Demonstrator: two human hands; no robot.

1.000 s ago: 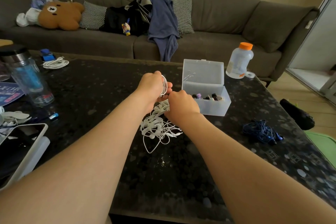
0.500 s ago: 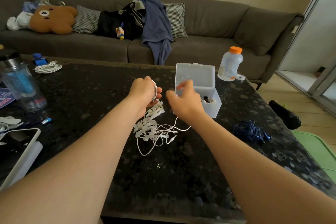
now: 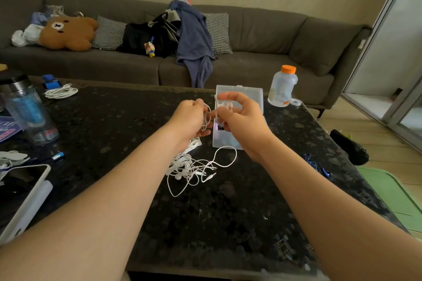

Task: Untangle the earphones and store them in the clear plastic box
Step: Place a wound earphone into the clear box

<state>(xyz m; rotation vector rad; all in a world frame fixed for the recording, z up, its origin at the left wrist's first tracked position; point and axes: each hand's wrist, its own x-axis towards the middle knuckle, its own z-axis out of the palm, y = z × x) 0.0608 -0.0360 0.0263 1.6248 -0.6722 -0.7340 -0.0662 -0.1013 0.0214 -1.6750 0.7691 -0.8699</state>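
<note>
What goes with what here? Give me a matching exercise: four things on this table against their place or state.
Things:
1. clear plastic box
2. orange-capped bottle
3. blue earphones
4. white earphones

Places or states:
A. lying loose near the right edge of the table
B. partly held by the left hand and right hand, the rest on the table
C. lid open, behind the right hand
D. upright at the far right corner

Pairs: 1-C, 2-D, 3-A, 4-B.
</note>
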